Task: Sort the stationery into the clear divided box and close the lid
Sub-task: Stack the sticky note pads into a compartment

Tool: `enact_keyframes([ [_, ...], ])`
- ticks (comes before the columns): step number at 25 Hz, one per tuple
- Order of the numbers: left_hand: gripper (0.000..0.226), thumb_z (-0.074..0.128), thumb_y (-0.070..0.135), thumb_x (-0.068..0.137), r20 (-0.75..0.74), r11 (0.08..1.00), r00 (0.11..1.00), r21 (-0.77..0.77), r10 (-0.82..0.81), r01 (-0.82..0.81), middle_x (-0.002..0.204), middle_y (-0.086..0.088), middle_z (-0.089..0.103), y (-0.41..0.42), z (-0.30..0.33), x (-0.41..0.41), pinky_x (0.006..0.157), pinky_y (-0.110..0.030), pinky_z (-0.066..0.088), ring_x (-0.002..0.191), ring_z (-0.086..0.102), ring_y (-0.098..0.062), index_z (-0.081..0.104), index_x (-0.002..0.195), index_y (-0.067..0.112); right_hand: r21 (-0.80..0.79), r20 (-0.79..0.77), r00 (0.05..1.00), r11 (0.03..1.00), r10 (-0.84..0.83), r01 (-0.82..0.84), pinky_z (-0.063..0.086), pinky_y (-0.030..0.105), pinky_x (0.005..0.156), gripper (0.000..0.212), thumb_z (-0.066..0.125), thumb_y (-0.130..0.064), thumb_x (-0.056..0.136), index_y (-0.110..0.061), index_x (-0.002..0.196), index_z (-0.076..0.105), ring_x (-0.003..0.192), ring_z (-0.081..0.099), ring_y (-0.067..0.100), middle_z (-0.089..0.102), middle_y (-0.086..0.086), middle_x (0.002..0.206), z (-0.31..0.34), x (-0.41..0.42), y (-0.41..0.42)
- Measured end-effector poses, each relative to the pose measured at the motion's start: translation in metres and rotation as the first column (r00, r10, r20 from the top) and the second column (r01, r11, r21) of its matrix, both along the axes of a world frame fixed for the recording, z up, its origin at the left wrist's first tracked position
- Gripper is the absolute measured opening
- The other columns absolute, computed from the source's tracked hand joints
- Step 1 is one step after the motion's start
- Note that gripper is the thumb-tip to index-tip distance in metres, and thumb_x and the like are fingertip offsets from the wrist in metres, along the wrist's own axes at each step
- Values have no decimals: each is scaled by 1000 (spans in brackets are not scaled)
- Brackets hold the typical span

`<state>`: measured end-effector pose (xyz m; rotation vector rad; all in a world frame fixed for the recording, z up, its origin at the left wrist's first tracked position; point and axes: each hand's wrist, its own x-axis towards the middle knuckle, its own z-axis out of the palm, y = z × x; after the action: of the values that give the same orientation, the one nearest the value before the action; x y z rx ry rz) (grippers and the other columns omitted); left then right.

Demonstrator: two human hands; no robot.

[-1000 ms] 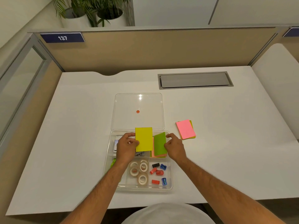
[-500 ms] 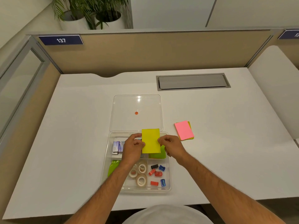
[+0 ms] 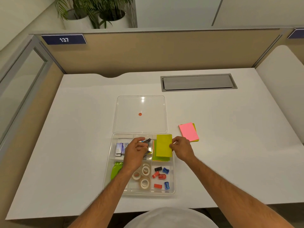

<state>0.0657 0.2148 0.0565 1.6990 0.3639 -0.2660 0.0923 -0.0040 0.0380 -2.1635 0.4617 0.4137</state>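
Note:
The clear divided box [image 3: 139,193] sits on the desk in front of me, its lid [image 3: 141,102] lying open and flat behind it. My right hand [image 3: 181,149] pinches a yellow sticky-note pad [image 3: 163,145] by its right edge, over the back right compartment. Green and orange pads [image 3: 160,158] lie under it. My left hand [image 3: 135,153] hovers over the back middle compartment with loosely curled fingers, close to a dark clip [image 3: 147,140]. A pink pad [image 3: 188,131] lies on other pads on the desk, right of the box.
The box also holds staple boxes [image 3: 120,148], a green stapler [image 3: 116,170], tape rolls [image 3: 145,182] and several small sharpeners [image 3: 162,176]. A grey cable hatch [image 3: 198,82] is set in the desk at the back right. Partition walls enclose the desk at the back and left.
The yellow pad has moved right, from the box's middle to over the back right compartment. My left hand has let go of it; only my right hand holds it now.

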Motion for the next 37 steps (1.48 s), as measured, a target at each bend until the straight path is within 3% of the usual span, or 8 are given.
enact_keyframes([
  [6,36,63,-1,88,41,997,999,77,-4,1,90,3,72,-3,-1,3,67,-16,54,82,70,-8,65,108,28,-188,-82,980,963,182,-195,53,38,86,29,60,-24,88,-16,116,63,101,63,27,63,11,116,-10,2,21],
  [10,35,67,3,87,41,996,998,77,-38,34,93,8,71,-10,-4,5,76,-32,60,87,70,-12,65,112,27,-256,-17,968,935,249,-245,54,36,81,35,58,-29,92,-21,126,57,96,64,24,69,7,108,-9,-3,13],
  [13,37,70,12,88,56,983,992,149,-113,104,102,14,70,-22,-10,8,85,-30,57,94,67,-4,63,116,33,-208,101,981,968,163,-139,53,31,70,27,63,-30,88,-24,115,63,77,64,16,68,-2,81,-1,-6,-7],
  [15,38,72,16,87,61,970,985,191,-163,149,105,17,69,-39,-10,15,90,-26,51,100,64,-1,61,116,37,-178,134,987,982,93,-68,51,29,67,22,63,-29,86,-24,108,65,70,62,13,64,-7,74,4,-6,-25],
  [22,42,69,13,85,33,948,966,208,-255,243,119,3,65,-138,-13,61,89,-31,53,102,64,-13,62,125,19,-177,86,996,984,-15,30,43,25,59,15,64,-26,83,-30,97,66,68,63,11,67,-7,74,7,0,-106],
  [28,56,64,20,91,-144,840,947,436,-289,323,141,-7,50,-200,-34,85,106,-37,40,127,49,-25,43,143,14,-63,64,998,998,27,-23,54,35,66,13,65,-20,83,-30,91,68,65,62,12,69,-4,74,10,8,-151],
  [34,66,74,23,84,-242,791,951,535,-194,298,132,-9,42,-227,-46,91,86,-37,49,117,53,-29,35,137,13,18,34,994,995,101,-101,57,41,69,14,64,-18,83,-29,90,70,62,60,12,67,-4,75,5,13,-174],
  [37,82,77,23,82,-286,736,940,593,-185,325,136,-10,37,-236,-52,91,87,-40,52,120,49,-30,25,144,12,36,29,994,993,109,-110,58,44,69,15,63,-17,83,-28,90,70,66,61,16,67,-3,76,1,15,-185],
])
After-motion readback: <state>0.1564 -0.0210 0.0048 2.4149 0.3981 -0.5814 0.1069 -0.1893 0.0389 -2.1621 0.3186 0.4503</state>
